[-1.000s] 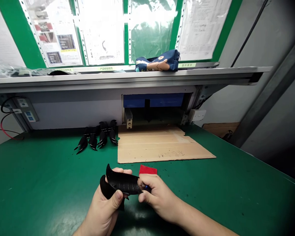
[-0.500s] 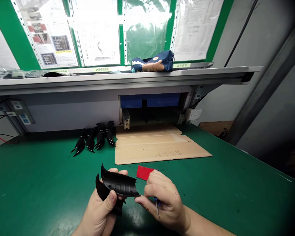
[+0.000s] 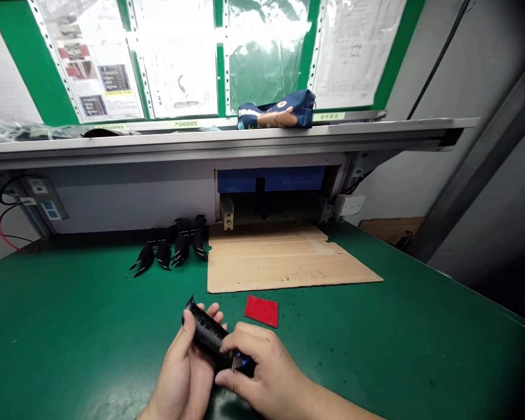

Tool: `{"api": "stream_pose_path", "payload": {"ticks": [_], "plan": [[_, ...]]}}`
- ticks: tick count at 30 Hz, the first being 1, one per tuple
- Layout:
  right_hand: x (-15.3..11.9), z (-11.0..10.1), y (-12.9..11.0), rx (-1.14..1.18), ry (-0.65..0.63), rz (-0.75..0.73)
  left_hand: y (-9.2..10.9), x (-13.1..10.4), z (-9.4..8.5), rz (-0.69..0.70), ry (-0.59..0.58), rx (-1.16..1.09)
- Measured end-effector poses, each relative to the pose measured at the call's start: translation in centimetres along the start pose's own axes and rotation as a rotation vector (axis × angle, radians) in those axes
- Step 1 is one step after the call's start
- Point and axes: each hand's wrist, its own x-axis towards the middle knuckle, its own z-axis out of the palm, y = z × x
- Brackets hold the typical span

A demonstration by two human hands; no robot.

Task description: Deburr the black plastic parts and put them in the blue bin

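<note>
Curved, ribbed black plastic parts [image 3: 207, 331] lie in my left hand [image 3: 184, 364], whose thumb presses on their upper end while the other fingers reach behind. How many parts are stacked there is hard to tell. My right hand [image 3: 265, 364] is closed around a small blue-and-metal tool [image 3: 241, 360], mostly covered by the fingers, at the lower end of the black parts. Just beyond my right hand a red rectangular pad [image 3: 261, 310] lies on the green table [image 3: 91, 326].
Several black curved parts [image 3: 181, 242] lie at the back left beside a flat cardboard sheet [image 3: 284, 262]. Behind it is a recess under a metal shelf [image 3: 157, 146]. On the shelf lies a blue pouch [image 3: 280, 111]. Small dark crumbs dot the table.
The black parts have turned in my left hand, their lower end now pointing more downward. My right hand has moved left and down onto them, uncovering the red pad. The view has shifted slightly.
</note>
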Motion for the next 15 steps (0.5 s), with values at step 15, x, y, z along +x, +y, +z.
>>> {"api": "stream_pose_path", "payload": {"ticks": [15], "plan": [[0.5,-3.6,1.3,-0.459,-0.055,-0.370,3.5,-1.0,1.6,0.887,-0.167,0.957]]}}
